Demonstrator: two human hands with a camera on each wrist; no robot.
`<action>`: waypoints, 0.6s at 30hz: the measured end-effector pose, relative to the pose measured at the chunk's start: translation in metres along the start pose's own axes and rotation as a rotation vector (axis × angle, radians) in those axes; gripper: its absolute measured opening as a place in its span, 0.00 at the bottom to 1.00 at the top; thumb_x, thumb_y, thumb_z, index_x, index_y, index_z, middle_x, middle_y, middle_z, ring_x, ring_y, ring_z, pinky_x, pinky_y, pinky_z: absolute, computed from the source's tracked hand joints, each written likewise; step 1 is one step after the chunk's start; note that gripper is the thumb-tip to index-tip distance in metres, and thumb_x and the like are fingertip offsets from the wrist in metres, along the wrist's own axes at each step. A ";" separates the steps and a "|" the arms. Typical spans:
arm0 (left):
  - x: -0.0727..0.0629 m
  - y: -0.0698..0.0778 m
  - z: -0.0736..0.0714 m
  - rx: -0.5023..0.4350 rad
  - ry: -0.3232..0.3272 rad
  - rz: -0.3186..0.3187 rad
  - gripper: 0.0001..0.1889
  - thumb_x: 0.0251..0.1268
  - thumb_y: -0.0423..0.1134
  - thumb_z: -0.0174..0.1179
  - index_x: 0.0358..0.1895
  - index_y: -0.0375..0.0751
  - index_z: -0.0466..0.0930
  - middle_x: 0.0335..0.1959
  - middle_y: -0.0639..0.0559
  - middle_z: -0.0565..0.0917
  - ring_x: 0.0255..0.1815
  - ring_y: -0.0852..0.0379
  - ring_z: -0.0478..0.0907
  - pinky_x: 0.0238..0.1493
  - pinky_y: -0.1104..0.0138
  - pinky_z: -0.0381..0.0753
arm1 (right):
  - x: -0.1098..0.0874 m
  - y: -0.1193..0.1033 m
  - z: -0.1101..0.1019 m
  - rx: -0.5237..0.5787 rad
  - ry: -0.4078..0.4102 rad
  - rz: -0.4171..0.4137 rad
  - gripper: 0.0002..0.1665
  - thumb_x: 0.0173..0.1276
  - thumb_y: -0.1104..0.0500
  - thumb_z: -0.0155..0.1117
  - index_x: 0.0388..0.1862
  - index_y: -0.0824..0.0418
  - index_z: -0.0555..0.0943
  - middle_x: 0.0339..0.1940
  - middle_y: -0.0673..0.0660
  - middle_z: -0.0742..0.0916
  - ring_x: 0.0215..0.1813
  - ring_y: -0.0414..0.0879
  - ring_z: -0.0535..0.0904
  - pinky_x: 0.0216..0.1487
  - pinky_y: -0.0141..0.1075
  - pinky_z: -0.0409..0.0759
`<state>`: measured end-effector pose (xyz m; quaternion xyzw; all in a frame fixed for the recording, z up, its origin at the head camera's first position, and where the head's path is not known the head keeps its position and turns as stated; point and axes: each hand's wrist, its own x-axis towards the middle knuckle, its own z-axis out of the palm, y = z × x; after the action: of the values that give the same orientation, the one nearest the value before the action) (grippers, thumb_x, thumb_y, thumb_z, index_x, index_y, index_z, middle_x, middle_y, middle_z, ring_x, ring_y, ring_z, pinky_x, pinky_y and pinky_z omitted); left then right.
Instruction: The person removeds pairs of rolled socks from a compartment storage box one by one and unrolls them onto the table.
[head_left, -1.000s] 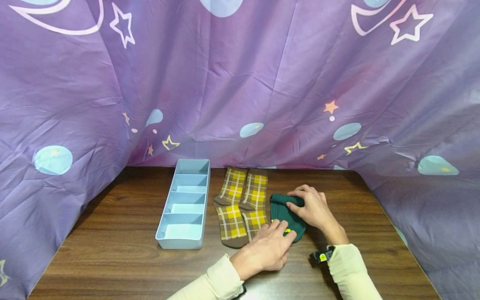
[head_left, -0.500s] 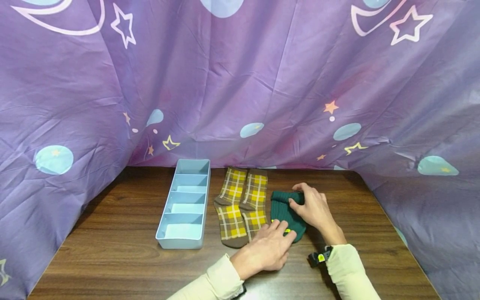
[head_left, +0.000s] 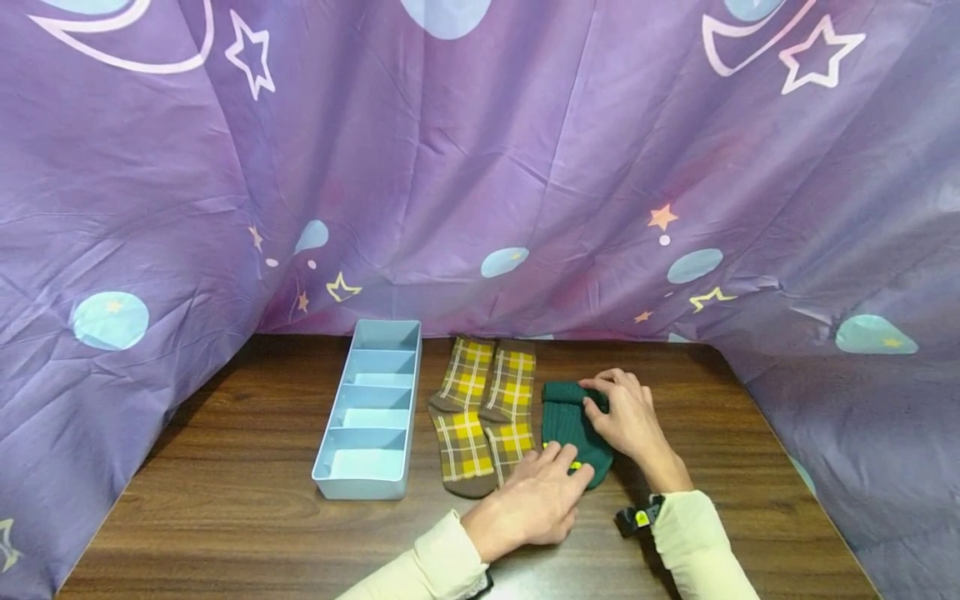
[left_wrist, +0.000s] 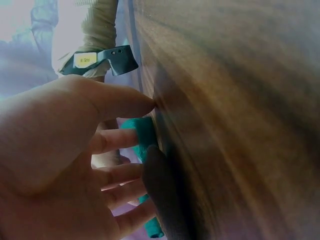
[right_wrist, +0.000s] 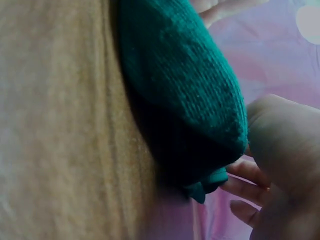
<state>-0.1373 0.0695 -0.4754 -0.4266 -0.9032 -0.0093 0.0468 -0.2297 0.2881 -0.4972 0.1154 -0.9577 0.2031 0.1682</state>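
A dark green ribbed sock point(head_left: 566, 425) with a yellow mark lies on the table, its far end turned over into a thick fold. My right hand point(head_left: 628, 417) pinches that fold between thumb and fingers. My left hand point(head_left: 534, 498) rests its fingertips on the near end, fingers gently bent, and partly covers the sock. In the right wrist view the green sock point(right_wrist: 185, 75) bulges up from the table beside my right hand point(right_wrist: 280, 155). The left wrist view has my left hand point(left_wrist: 95, 160) with fingers spread against the green sock point(left_wrist: 145, 132).
Two brown and yellow plaid socks point(head_left: 467, 442) lie flat just left of the green one, partly under the left hand. Farther left stands a light blue organizer box point(head_left: 322, 481) with several compartments. A purple curtain point(head_left: 450, 208) closes off the back of the wooden table point(head_left: 225, 517).
The right hand's fingers have lifted off the far end of the green sock and come back down on its fold, which now looks thicker. The left hand stays in place.
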 end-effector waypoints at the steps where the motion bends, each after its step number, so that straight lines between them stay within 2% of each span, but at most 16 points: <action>1: 0.000 0.000 0.000 -0.002 -0.003 0.000 0.22 0.70 0.55 0.70 0.62 0.58 0.76 0.58 0.56 0.77 0.57 0.58 0.74 0.50 0.64 0.80 | 0.000 0.000 0.000 -0.005 -0.010 -0.004 0.18 0.67 0.61 0.74 0.57 0.58 0.91 0.55 0.63 0.87 0.61 0.64 0.79 0.50 0.56 0.69; 6: 0.000 0.001 0.000 -0.007 -0.006 0.004 0.22 0.70 0.54 0.70 0.63 0.58 0.76 0.58 0.56 0.77 0.57 0.57 0.74 0.50 0.64 0.80 | 0.000 0.001 -0.002 0.010 -0.038 0.012 0.23 0.67 0.62 0.74 0.61 0.59 0.86 0.56 0.63 0.89 0.61 0.65 0.82 0.50 0.57 0.70; 13: -0.001 0.001 -0.001 0.005 0.007 0.020 0.22 0.70 0.54 0.70 0.62 0.58 0.77 0.58 0.56 0.77 0.56 0.57 0.75 0.48 0.65 0.80 | 0.001 0.002 -0.002 0.042 -0.025 0.048 0.14 0.68 0.63 0.75 0.50 0.55 0.85 0.54 0.61 0.91 0.59 0.64 0.85 0.51 0.57 0.70; 18: -0.001 0.001 -0.002 -0.004 -0.005 0.025 0.22 0.71 0.54 0.69 0.63 0.58 0.77 0.58 0.56 0.77 0.56 0.58 0.75 0.49 0.64 0.80 | 0.001 0.003 -0.001 0.041 -0.040 0.051 0.14 0.69 0.60 0.76 0.51 0.55 0.86 0.55 0.61 0.90 0.60 0.65 0.84 0.52 0.60 0.72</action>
<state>-0.1360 0.0690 -0.4740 -0.4381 -0.8978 -0.0094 0.0437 -0.2314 0.2912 -0.4972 0.0986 -0.9591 0.2244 0.1414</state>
